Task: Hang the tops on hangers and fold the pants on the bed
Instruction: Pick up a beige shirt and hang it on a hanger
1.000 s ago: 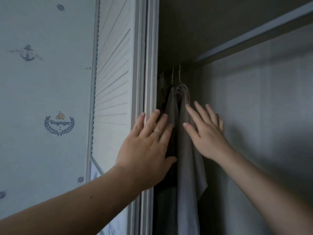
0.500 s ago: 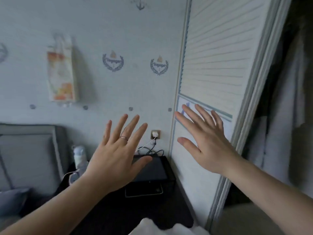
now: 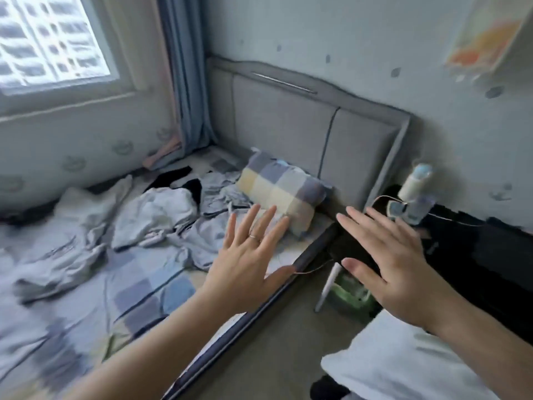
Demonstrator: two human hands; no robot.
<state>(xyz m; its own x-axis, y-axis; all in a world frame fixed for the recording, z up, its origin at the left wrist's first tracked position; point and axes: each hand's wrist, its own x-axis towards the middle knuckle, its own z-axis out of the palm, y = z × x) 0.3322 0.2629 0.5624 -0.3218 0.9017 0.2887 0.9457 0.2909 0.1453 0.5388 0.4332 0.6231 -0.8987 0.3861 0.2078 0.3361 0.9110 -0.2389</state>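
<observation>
**A:** What are the hands doing?

**B:** Both are raised in the air, fingers straight and spread, grasping nothing. The left hand (image 3: 248,255), a thin ring (image 3: 254,237) on one finger, hovers over the edge of the bed with the blue-and-yellow checked sheet (image 3: 144,287). The right hand (image 3: 395,264) is in front of the black bedside worktop (image 3: 490,255).

**A:** And the clothes?

**B:** A heap of crumpled pale grey and white garments (image 3: 155,215) lies on the bed, just beside the checked pillow (image 3: 284,197), which rests against the grey padded headboard (image 3: 302,125). A black garment (image 3: 173,177) lies behind the heap.
</observation>
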